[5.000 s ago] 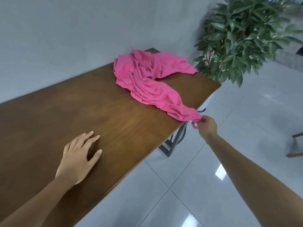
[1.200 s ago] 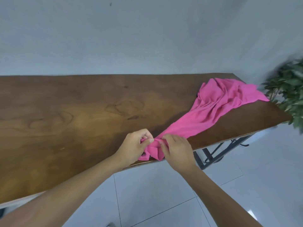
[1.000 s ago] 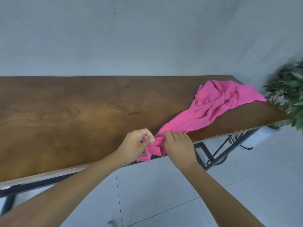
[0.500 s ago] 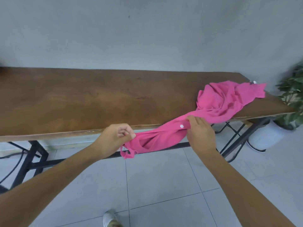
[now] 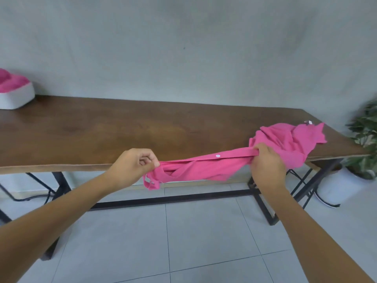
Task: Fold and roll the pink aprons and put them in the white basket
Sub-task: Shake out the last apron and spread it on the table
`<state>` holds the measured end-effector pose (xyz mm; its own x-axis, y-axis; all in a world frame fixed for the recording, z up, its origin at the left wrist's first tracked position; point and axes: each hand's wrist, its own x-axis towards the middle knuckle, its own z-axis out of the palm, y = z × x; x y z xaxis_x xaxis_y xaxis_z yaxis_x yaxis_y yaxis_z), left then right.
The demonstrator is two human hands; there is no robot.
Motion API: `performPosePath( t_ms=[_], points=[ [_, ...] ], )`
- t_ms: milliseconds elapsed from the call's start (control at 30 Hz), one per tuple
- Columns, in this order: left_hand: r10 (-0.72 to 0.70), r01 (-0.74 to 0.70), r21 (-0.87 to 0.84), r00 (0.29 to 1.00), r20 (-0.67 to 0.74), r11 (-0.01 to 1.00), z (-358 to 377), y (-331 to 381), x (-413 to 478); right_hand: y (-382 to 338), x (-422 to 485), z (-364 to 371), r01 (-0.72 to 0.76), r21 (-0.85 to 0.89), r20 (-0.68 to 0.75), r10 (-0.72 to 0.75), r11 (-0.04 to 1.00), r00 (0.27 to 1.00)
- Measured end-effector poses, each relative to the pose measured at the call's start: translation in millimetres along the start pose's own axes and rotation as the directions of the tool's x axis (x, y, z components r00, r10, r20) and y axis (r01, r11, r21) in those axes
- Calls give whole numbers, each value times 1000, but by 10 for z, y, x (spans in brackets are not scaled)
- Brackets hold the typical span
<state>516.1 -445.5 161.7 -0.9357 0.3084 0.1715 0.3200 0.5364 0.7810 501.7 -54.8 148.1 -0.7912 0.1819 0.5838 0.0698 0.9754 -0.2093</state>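
At the tabletop [image 5: 122, 129] edge | left hand [image 5: 132, 167], right hand [image 5: 267, 163]: fingers [image 5: 257, 149] clamped on pink apron [image 5: 204, 167] | bunched end might drag off.

This is a plain, sparsely furnished indoor room, such as a home or a small office might have. A long wooden table [image 5: 102, 135] on black metal legs [image 5: 263, 207] stands against a bare grey wall [image 5: 183, 48] on pale glossy floor tiles [image 5: 204, 231]. A leafy plant [image 5: 365, 139] in a white pot [image 5: 338, 186] stands at the table's right end.
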Motion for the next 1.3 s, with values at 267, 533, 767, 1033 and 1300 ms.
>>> performPosePath(
  t_ms=[267,533,767,1033,1300],
  points=[
    [-55,56,151,998,-11,987,-890,-493,-798,-986,-338,-218,68,78,-114,-59,995,992],
    [-317,301,284,948,11,910,-1580,-1195,-1484,-2273,-1185,-390,-206,535,204,111,820,973],
    [-124,110,231,991,49,967,-1138,-1178,-1947,-3019,-1560,-603,-275,535,339,96,799,936],
    [-33,12,-109,981,-192,994,-310,-981,-2203,-3427,-1877,-430,-394,536,563,32,746,826],
    [-299,231,-384,946,-127,894,-694,-1232,-2435,-3520,-2188,-173,-605,557,737,-3,568,676]
  ],
)
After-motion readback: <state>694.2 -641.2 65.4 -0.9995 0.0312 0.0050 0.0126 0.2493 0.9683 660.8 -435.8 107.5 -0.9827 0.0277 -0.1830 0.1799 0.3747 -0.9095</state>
